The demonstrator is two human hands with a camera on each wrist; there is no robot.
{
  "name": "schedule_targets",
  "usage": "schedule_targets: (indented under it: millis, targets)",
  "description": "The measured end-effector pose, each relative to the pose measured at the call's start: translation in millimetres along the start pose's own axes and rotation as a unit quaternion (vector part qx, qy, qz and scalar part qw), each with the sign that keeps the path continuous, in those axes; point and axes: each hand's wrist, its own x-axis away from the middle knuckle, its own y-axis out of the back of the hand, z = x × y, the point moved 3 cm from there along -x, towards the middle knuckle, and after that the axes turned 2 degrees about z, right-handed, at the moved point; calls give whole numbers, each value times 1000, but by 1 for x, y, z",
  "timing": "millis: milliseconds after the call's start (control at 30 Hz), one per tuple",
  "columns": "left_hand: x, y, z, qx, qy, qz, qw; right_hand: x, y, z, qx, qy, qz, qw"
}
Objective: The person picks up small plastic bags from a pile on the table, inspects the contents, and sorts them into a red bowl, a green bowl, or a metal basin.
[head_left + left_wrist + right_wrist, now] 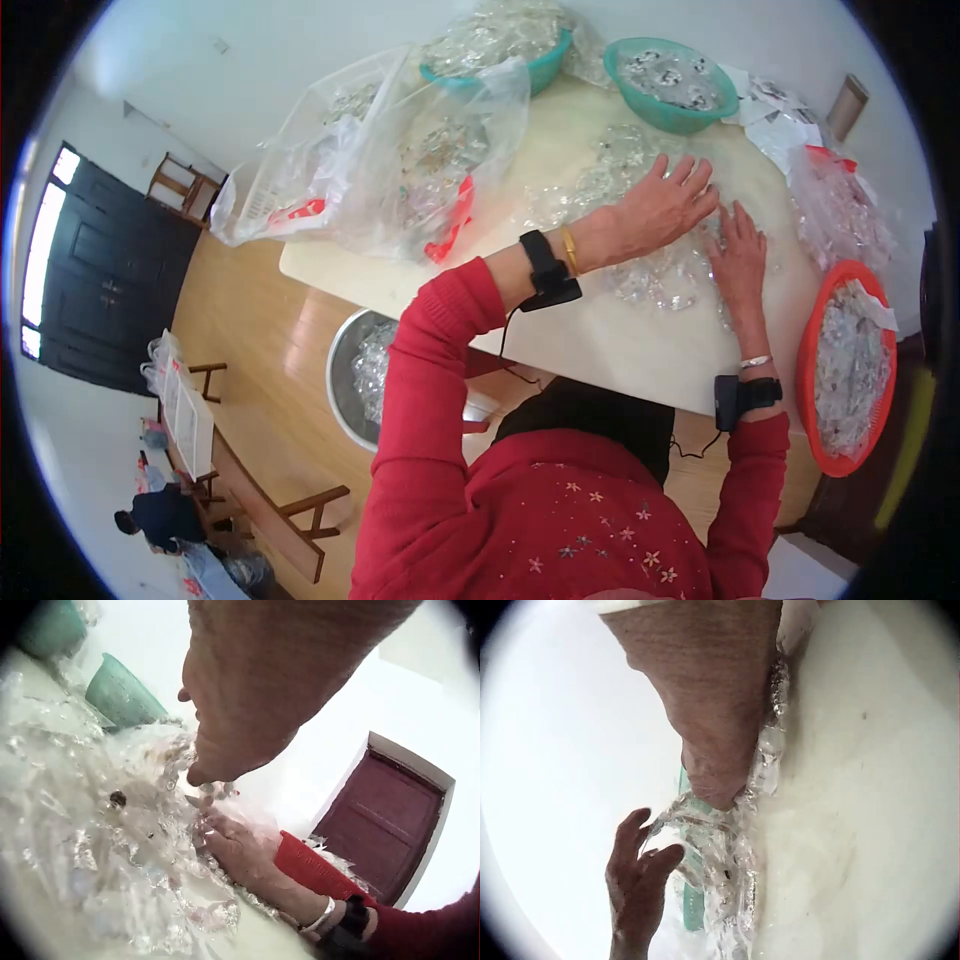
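Note:
On the cream table lies a loose spread of clear plastic packets [655,282], shiny and crumpled, with small dark bits inside some. My left hand [665,208] reaches over the middle of this spread, fingers apart. In the right wrist view, a thin strip of clear plastic [697,819] runs up to the fingertips of the left hand [636,892], its thumb held away from the fingers. Close beside it, my right hand [742,262] lies at the right edge of the packets, fingers extended forward. In the left wrist view, the right hand [251,862] has its fingertips among the packets.
Two green basins [680,120] of packets stand at the back. Large clear bags [440,165] lie at the left, a pink-tinted bag [840,210] at the right. A red basket [810,360] flanks the table; a metal basin [345,400] sits below. Another person [165,515] is beyond a bench.

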Motion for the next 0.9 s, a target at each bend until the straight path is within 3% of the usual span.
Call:
schedule_targets:
  millis: [100, 167, 233, 300, 367, 500, 633, 700, 733, 800, 900]
  targets:
    - [20, 10, 12, 79, 18, -24, 996, 3, -2, 4, -11, -7, -1, 1000]
    - [43, 26, 30, 149, 62, -96, 982, 0, -5, 5, 2, -11, 1, 1000]
    - [70, 32, 49, 185, 107, -54, 975, 2, -3, -3, 27, -29, 10, 999]
    - [94, 41, 58, 246, 248, 156, 924, 3, -1, 1, 10, -15, 4, 1000]
    - [113, 43, 52, 301, 300, 200, 883, 2, -1, 0, 19, -25, 3, 999]
    - [135, 26, 19, 232, 289, 207, 905, 3, -2, -12, 18, -36, -15, 999]
    - [126, -4, 9, 226, 323, 261, 881, 0, -14, -24, -12, -59, -39, 997]
    - [113, -18, 9, 194, 271, 187, 924, -2, -17, -26, -23, -67, -46, 996]
    - [107, -25, 6, 192, 277, 184, 923, -1, -16, -26, -29, -73, -51, 996]
    - [85, -31, -2, 72, 203, 71, 974, -1, -12, -29, -36, -89, -64, 993]
    - [50, -50, -12, 158, 234, 117, 952, 1, -12, -29, -23, -76, -68, 994]
